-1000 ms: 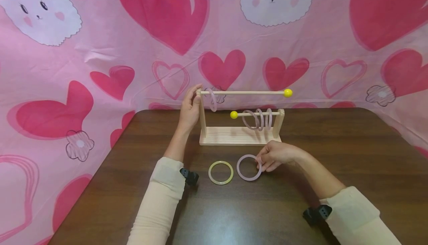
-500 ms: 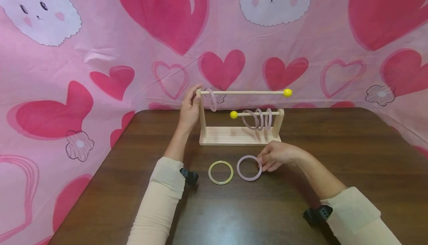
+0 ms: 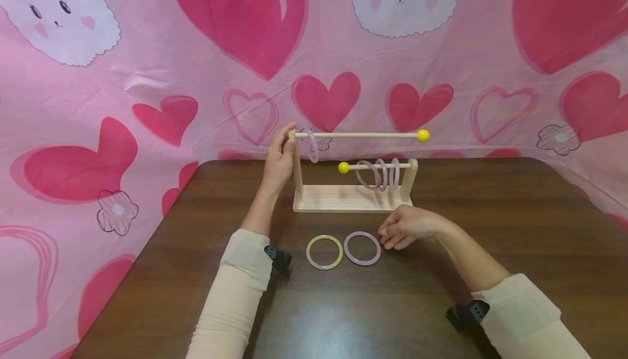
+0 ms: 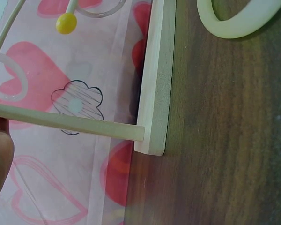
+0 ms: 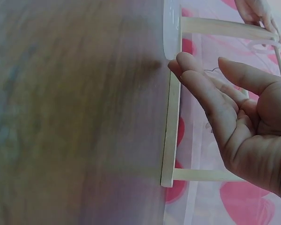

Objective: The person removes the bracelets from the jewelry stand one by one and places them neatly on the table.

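Note:
My left hand (image 3: 278, 160) grips the top of the taller post of a wooden bangle stand (image 3: 333, 200); the left wrist view shows only part of that hand. A lilac bangle (image 3: 362, 263) lies flat on the table, just left of my right hand (image 3: 407, 227). That hand holds nothing, and in the right wrist view its thumb and fingers are apart. Beside the lilac bangle lies a yellow-green bangle (image 3: 324, 267). One pale lilac bangle (image 3: 315, 154) hangs on the upper rod near the post. Three more bangles (image 3: 397, 175) hang on the lower rod.
Yellow balls cap the free ends of the upper rod (image 3: 423, 135) and the lower rod (image 3: 344, 168). The dark wooden table (image 3: 196, 228) ends against a pink heart-patterned cloth (image 3: 324, 54) behind the stand.
My right hand has let go of the lilac bangle, which was slightly tilted and now lies flat, a little further left. My left hand has stayed on the post.

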`<state>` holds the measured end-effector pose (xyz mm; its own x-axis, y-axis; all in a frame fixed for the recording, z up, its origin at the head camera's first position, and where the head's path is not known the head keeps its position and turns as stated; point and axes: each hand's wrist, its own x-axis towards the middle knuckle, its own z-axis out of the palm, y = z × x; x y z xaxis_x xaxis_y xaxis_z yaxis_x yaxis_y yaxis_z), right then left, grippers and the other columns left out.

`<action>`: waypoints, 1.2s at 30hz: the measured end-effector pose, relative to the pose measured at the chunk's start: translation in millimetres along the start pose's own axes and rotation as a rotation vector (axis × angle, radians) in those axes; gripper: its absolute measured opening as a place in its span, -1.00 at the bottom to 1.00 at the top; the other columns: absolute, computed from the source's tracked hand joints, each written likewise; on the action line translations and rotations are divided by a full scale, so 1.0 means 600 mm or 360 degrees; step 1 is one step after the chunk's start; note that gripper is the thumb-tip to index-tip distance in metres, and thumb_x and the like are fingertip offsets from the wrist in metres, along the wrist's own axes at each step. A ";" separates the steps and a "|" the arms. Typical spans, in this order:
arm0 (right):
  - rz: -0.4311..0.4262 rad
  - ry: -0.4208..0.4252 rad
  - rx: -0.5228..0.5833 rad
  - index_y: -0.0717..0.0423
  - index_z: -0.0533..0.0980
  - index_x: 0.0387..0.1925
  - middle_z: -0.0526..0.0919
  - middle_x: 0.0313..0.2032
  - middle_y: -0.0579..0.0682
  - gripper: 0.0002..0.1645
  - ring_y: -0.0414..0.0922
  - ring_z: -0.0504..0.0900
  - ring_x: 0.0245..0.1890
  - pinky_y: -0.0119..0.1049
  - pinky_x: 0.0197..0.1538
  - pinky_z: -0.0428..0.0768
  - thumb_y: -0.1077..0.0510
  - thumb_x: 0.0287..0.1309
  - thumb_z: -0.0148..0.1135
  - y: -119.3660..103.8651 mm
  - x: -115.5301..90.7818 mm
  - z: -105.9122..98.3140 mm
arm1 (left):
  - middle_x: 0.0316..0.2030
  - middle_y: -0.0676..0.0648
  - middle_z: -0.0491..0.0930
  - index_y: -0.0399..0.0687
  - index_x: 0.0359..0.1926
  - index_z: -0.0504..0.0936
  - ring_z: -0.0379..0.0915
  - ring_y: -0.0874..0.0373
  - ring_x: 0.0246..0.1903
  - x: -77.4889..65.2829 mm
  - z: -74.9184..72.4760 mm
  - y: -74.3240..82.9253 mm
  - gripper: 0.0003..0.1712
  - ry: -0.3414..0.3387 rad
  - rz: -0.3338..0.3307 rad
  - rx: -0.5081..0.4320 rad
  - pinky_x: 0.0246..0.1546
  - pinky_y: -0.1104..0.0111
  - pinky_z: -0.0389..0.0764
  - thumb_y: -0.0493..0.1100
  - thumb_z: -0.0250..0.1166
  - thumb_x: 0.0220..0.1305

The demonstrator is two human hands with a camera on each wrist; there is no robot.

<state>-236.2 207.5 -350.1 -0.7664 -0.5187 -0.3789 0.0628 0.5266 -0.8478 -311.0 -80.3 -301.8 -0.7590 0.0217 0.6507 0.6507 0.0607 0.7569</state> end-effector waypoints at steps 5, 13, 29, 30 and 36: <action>-0.0002 0.0024 0.0028 0.59 0.44 -0.11 0.65 -0.30 0.23 -0.66 -0.05 0.64 -0.33 -0.17 -0.22 0.62 0.34 0.19 0.00 -0.004 -0.001 -0.003 | 0.04 -0.41 0.36 -0.48 0.14 0.31 0.34 -0.15 -0.09 -0.003 0.002 0.010 -0.61 0.0006 0.0023 0.0004 -0.06 0.26 0.44 -0.43 -0.03 0.31; -0.0069 0.0088 0.0103 0.63 0.40 -0.07 0.63 -0.28 0.26 -0.64 -0.10 0.64 -0.34 -0.15 -0.17 0.60 0.33 0.24 -0.02 -0.016 0.000 -0.008 | 0.08 -0.43 0.34 -0.48 0.15 0.32 0.34 -0.07 -0.07 -0.002 0.001 0.008 -0.61 0.0000 0.0045 -0.0002 -0.01 0.20 0.43 -0.42 -0.02 0.31; -0.0215 0.0261 0.0194 0.67 0.31 0.02 0.60 -0.22 0.36 -0.56 -0.03 0.66 -0.30 -0.05 -0.13 0.57 0.33 0.24 0.03 -0.036 0.016 -0.007 | 0.06 -0.36 0.38 -0.40 0.17 0.34 0.35 -0.14 -0.06 0.008 0.000 -0.043 -0.57 0.0024 0.0039 -0.0022 -0.02 0.22 0.44 -0.31 0.00 0.31; -0.0222 0.0265 0.0183 0.66 0.32 0.01 0.60 -0.23 0.36 -0.57 -0.01 0.66 -0.30 -0.04 -0.14 0.57 0.33 0.24 0.03 -0.038 0.017 -0.007 | 0.05 -0.35 0.38 -0.40 0.17 0.33 0.35 -0.13 -0.06 0.008 0.000 -0.041 -0.58 0.0023 0.0024 -0.0026 -0.02 0.21 0.44 -0.33 0.00 0.31; -0.0251 0.0284 0.0143 0.64 0.34 0.01 0.59 -0.20 0.38 -0.57 0.05 0.65 -0.25 -0.04 -0.12 0.56 0.31 0.24 0.04 -0.058 0.025 -0.008 | 0.06 -0.41 0.35 -0.47 0.15 0.31 0.33 -0.18 -0.04 0.001 0.000 -0.004 -0.61 0.0005 -0.0003 -0.0007 -0.01 0.19 0.43 -0.40 -0.03 0.32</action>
<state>-252.9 184.8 -324.6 -0.8714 -0.4585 -0.1748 -0.0160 0.3825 -0.9238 -313.2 -80.3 -303.2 -0.7603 0.0185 0.6493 0.6492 0.0561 0.7586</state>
